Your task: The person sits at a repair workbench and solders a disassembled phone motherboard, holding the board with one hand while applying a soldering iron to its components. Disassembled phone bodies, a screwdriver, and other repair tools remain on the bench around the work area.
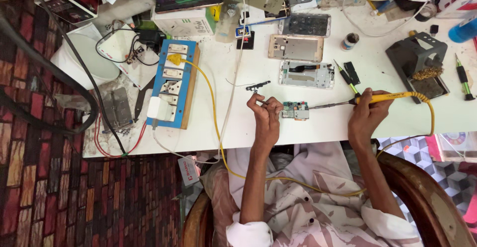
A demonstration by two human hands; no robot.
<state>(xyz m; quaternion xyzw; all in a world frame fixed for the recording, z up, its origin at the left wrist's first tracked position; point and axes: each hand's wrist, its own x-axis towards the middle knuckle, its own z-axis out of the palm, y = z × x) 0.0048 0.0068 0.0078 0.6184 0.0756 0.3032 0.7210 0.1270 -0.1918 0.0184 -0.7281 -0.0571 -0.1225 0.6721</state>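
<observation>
A small green circuit board point(295, 110) lies near the front edge of the white table point(223, 123). My right hand point(366, 114) grips a yellow-handled soldering iron point(385, 97), whose metal tip points left and reaches the board's right edge. My left hand point(264, 113) is just left of the board, fingers pinched together on something thin that is too small to make out. An opened phone frame point(306, 74) and a gold back cover point(295, 47) lie just behind the board.
A blue power strip point(174, 83) with a yellow cable stands at the left. A soldering iron stand point(420, 70) with brass wool is at the right, green screwdrivers point(463, 78) beside it. A small flex part point(257, 85), another phone point(305, 24), a flux pot point(350, 41) and cables fill the back.
</observation>
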